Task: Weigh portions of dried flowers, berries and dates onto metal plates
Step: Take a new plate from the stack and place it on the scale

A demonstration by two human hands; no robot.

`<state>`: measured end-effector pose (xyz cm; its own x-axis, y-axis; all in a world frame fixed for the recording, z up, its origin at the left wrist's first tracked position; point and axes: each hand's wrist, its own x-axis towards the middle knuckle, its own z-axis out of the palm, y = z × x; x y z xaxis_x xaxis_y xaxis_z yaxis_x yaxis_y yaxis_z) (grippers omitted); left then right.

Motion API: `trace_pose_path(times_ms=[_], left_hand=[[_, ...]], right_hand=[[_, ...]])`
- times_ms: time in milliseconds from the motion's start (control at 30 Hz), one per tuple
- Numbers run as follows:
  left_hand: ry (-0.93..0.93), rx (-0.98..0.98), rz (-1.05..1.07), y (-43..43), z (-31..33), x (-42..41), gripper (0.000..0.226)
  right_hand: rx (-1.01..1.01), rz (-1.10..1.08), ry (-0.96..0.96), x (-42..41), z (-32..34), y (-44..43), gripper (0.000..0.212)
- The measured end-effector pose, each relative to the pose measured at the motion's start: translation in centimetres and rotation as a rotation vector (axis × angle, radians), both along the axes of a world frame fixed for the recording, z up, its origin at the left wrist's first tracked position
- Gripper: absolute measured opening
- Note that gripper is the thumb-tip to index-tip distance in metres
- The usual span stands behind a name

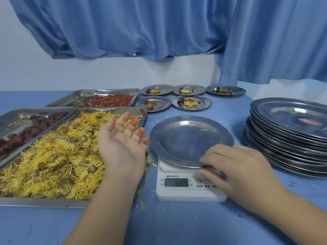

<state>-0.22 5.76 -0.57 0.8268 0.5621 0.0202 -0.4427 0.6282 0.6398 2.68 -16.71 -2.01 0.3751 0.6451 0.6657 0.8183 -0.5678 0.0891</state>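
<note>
An empty metal plate (187, 138) sits on a white kitchen scale (187, 190) whose display is lit. My right hand (235, 167) grips the plate's near right rim, thumb on top and fingers under it. My left hand (122, 144) hovers palm up with straight fingers over the right end of the tray of yellow dried flowers (53, 156); its fingertips are stained orange and it holds nothing. The tray of dark dates (26, 128) lies at the left. Behind it stands the tray of red berries (109, 100).
Several filled plates (192, 102) stand in two rows at the back of the blue table. A tall stack of empty plates (290, 135) is at the right. Loose petals litter the table near the scale. A blue curtain (159, 29) hangs behind.
</note>
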Motion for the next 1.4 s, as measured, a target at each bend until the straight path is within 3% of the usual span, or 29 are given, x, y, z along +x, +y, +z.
trace_pose_path(times_ms=[167, 300, 367, 467, 600, 767, 900, 1067, 1300, 1400], left_hand=[[-0.022, 0.030, -0.016, -0.1, 0.0, -0.2, 0.039], [-0.018, 0.055, -0.021, -0.3, 0.0, -0.2, 0.038], [-0.015, 0.065, -0.021, -0.3, 0.0, -0.3, 0.037], [-0.018, 0.069, -0.016, -0.2, -0.1, -0.4, 0.036], [-0.013, 0.074, -0.015, -0.2, -0.1, -0.4, 0.037], [-0.009, 0.095, -0.025, -0.4, 0.0, -0.4, 0.037], [-0.017, 0.102, -0.030, -0.4, 0.0, -0.4, 0.036], [-0.015, 0.110, -0.051, -0.6, 0.0, -0.3, 0.036], [-0.029, 0.163, -0.071, -0.8, 0.0, -0.4, 0.035], [-0.033, 0.193, -0.067, -0.9, 0.0, -0.5, 0.035]], right_hand=[[0.145, 0.182, 0.291, -0.1, 2.1, -2.9, 0.027], [-0.148, 0.044, 0.470, 0.6, 2.6, -4.0, 0.029], [-0.240, 0.036, 0.490, 0.3, 2.1, -3.6, 0.027], [-0.206, 0.070, 0.472, -0.5, 1.7, -3.0, 0.027], [-0.265, -0.008, 0.425, -1.2, 1.6, -2.6, 0.044], [-0.341, -0.073, 0.391, -1.0, 1.3, -3.0, 0.040], [-0.393, -0.112, 0.349, -1.3, 0.9, -2.7, 0.053], [-0.497, -0.185, 0.345, -1.5, 1.1, -2.0, 0.048], [-0.460, -0.175, 0.369, -1.3, 1.3, -1.8, 0.046], [-0.350, -0.132, 0.487, -0.9, 1.3, -2.2, 0.043]])
